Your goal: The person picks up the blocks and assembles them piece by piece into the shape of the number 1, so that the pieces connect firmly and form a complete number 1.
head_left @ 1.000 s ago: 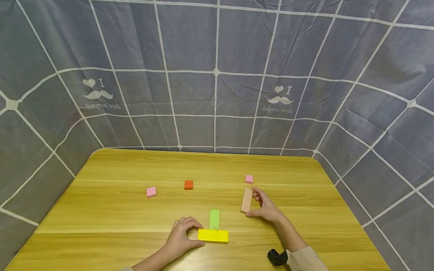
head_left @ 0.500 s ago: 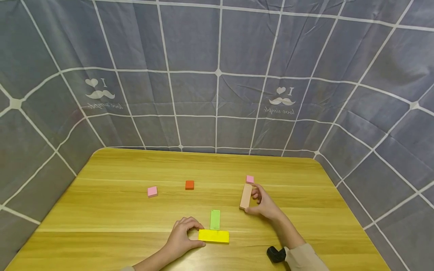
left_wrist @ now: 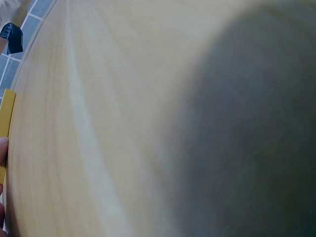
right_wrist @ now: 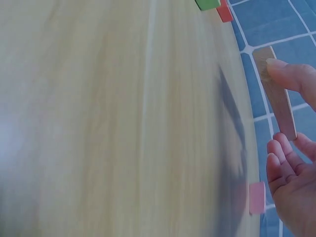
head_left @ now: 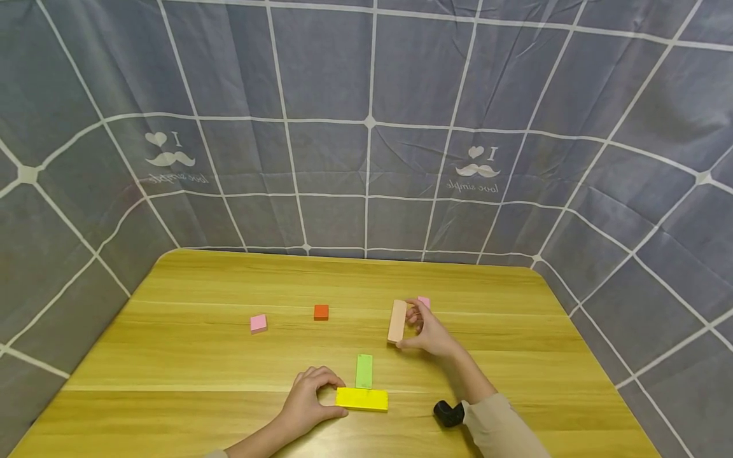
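Right hand (head_left: 432, 334): gripping one pale peach, slim oblong block (head_left: 397, 322) between thumb and fingertips; lifted off the tabletop, with a dark shadow (right_wrist: 232, 113) cast apart from it in the right wrist view; positioned beyond and slightly to the right of the green piece.

Left hand (head_left: 306, 399): gripping one bright yellow oblong block (head_left: 362, 399) by its left end, thumb on near side, fingertips on far side; block lying lengthwise across the view, down on the table.

Behind yellow, one light green oblong block (head_left: 364, 371), lying flat at right angles to it; near end right up against yellow's far side, actual contact not certain.

Block count: six in all; three oblong (one peach, one yellow, one green), three small and squarish (two pink, one red).

Small ones: one pink squarish block (head_left: 258, 324) at far left; one red-orange squarish block (head_left: 321, 312) between it and peach; second pink squarish block (head_left: 424, 302) just behind right hand, partly hidden by fingers.

Surroundings: one yellowish wood-grain tabletop (head_left: 189, 356); one grey curtain (head_left: 326, 63) with white grid lines and two mirrored heart-and-moustache prints (head_left: 170, 159); one black fitting (head_left: 449, 413) at cuff of beige right sleeve (head_left: 504, 426); in left wrist view, one large dark shape (left_wrist: 261, 128), too blurred to identify.
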Demonstrator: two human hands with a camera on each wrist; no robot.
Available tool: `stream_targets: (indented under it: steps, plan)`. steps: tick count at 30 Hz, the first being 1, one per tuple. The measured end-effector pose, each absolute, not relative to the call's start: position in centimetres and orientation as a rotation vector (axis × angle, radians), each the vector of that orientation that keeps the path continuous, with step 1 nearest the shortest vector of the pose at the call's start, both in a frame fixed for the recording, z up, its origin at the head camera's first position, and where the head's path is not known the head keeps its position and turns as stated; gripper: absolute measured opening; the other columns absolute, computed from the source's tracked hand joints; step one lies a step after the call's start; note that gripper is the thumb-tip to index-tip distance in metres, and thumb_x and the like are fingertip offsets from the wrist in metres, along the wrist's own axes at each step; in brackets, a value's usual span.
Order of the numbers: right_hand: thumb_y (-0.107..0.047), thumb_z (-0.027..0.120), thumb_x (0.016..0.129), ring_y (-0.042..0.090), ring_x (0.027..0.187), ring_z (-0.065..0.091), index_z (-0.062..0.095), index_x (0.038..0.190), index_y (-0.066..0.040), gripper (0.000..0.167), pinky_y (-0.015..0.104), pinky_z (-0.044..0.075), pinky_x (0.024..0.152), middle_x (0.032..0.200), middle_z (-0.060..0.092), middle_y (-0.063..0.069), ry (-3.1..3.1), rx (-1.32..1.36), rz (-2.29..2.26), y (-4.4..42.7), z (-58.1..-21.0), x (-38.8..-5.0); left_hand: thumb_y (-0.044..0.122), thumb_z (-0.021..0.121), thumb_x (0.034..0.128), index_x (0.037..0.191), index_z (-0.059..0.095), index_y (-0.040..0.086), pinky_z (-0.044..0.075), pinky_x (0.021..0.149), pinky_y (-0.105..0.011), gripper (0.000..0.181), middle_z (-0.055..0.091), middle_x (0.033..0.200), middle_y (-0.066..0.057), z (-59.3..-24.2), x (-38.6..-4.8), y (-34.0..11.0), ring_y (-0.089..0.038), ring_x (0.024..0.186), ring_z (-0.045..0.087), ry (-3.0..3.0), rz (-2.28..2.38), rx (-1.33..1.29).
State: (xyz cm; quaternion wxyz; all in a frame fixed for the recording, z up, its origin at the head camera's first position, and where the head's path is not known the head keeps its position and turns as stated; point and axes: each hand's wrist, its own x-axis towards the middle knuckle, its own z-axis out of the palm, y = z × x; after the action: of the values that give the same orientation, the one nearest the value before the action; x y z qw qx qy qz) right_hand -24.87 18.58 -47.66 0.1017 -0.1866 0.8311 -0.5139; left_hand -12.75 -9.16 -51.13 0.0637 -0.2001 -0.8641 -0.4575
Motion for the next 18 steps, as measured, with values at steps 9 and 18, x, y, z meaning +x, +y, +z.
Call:
stream_targets:
  steps: [9, 18]
  plan:
    - [0.003, 0.078, 0.065, 0.033, 0.091, 0.039, 0.026, 0.135, 0.007, 0.087, 0.036, 0.034, 0.075, 0.107, 0.040, 0.023, 2.374, -0.599, -1.554, 16.6, -47.0, -24.8, 0.029, 0.084, 0.0585, 0.086, 0.066, 0.024, 0.030, 0.074, -0.030, 0.033, 0.059, 0.087, 0.019, -51.4, -12.9, -9.2, -0.005, 0.082, 0.048, -2.618, -1.376, -0.599]
    - [0.005, 0.073, 0.067, 0.040, 0.093, 0.037, 0.023, 0.134, 0.013, 0.085, 0.037, 0.032, 0.075, 0.107, 0.039, 0.029, 2.290, -0.674, -1.523, 14.9, -45.6, -23.9, 0.028, 0.084, 0.0580, 0.086, 0.066, 0.024, 0.031, 0.075, -0.030, 0.034, 0.059, 0.086, 0.020, -51.5, -13.0, -9.1, -0.005, 0.082, 0.048, -2.619, -1.389, -0.593]
